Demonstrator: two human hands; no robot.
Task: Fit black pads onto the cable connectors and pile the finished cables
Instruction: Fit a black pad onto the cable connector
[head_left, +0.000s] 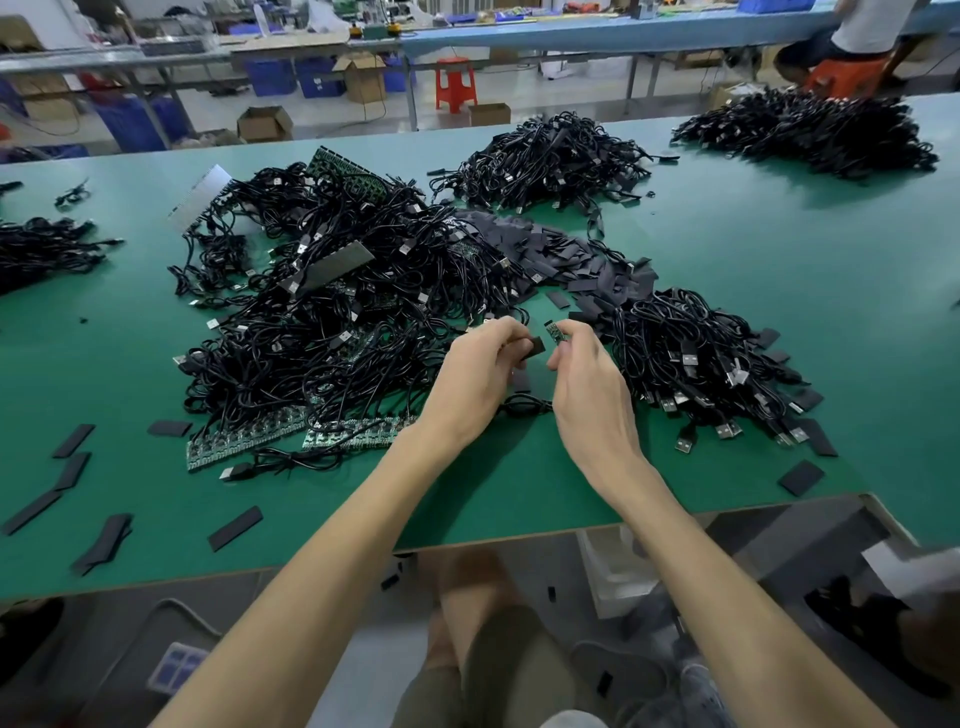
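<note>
My left hand (475, 371) pinches a flat black pad (534, 347) above the green table (727, 270). My right hand (584, 376) pinches a small green connector board (556, 332), whose black cable (524, 404) hangs down between my wrists. Pad and board are a short gap apart. A big tangle of black cables with green board strips (332, 306) lies to the left. To the right lies a pile of cables with USB plugs (696, 358). A heap of loose black pads (561, 260) sits behind my hands.
More cable piles lie farther back (550, 161), at the far right (810, 130) and at the left edge (41, 249). Stray black pads (234, 527) dot the near left of the table. The table's front edge runs just below my forearms. A person sits at the back right (862, 31).
</note>
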